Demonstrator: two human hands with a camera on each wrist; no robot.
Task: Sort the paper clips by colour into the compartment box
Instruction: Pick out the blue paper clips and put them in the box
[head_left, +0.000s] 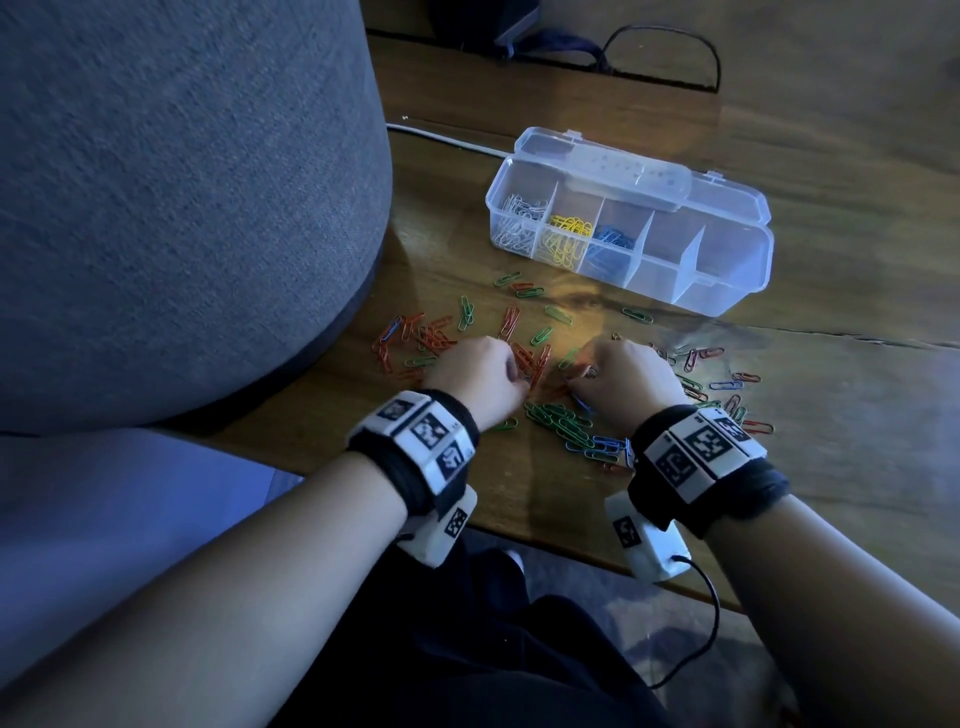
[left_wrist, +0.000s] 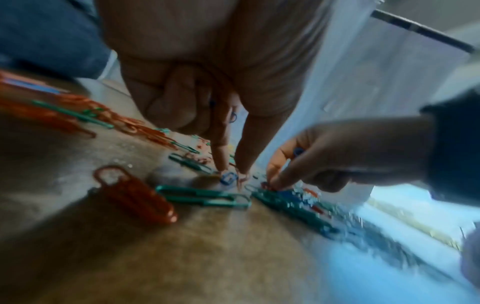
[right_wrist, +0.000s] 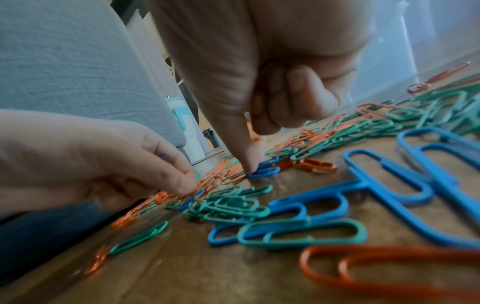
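The clear compartment box (head_left: 727, 291) stands open at the back of the wooden table (head_left: 831, 415). From its left it holds silver clips (head_left: 519, 218), yellow clips (head_left: 569, 234) and blue clips (head_left: 613, 244); the two right compartments look bare. Red, green and blue clips (head_left: 558, 421) lie scattered in front of it. My left hand (left_wrist: 231, 172) pinches a blue clip (left_wrist: 228, 178) lying on the table. My right hand (right_wrist: 253, 166) presses its thumb and fingertip onto blue clips (right_wrist: 265, 171). Each hand has a blue clip tucked in its curled fingers.
A grey upholstered seat (head_left: 182, 208) fills the left side and overhangs the table's edge. A white cable (head_left: 447, 139) and a black cable (head_left: 675, 36) lie behind the box. The table's front edge (head_left: 545, 540) runs just below my wrists.
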